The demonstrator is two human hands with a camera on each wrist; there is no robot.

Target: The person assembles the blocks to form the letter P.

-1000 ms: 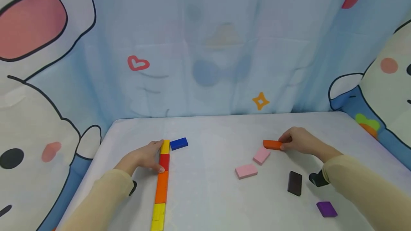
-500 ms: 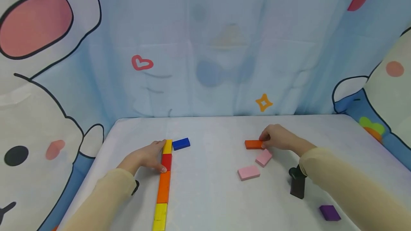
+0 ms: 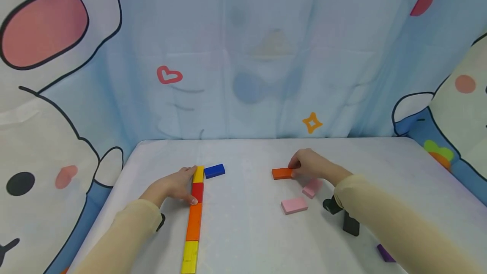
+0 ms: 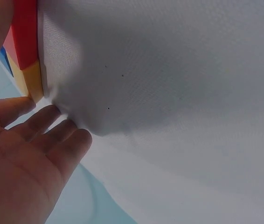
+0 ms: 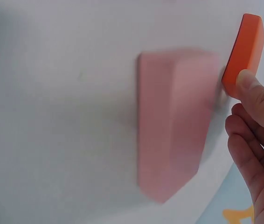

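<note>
In the head view, my left hand (image 3: 173, 186) rests along the left side of a straight row of blocks. Its forefinger touches the yellow block (image 3: 198, 174) at the far end, and the thumb lies at the red block (image 3: 197, 190). Nearer in that row come an orange block (image 3: 194, 223) and a yellow block (image 3: 189, 257). The left wrist view shows the other fingers (image 4: 59, 140) loosely extended over the cloth. My right hand (image 3: 312, 166) pinches a separate orange block (image 3: 281, 173) by one end between thumb and fingers, close over the table.
A blue block (image 3: 214, 171) lies right of the row's far end. Two pink blocks, a nearer one (image 3: 294, 205) and one (image 3: 312, 188) by the right hand, lie on the white table. A black block (image 3: 351, 224) and a purple block (image 3: 386, 253) are partly behind the right sleeve.
My right hand has moved left with the orange block, past the farther pink block. The left hand keeps its place at the row, while the head view has shifted slightly.
</note>
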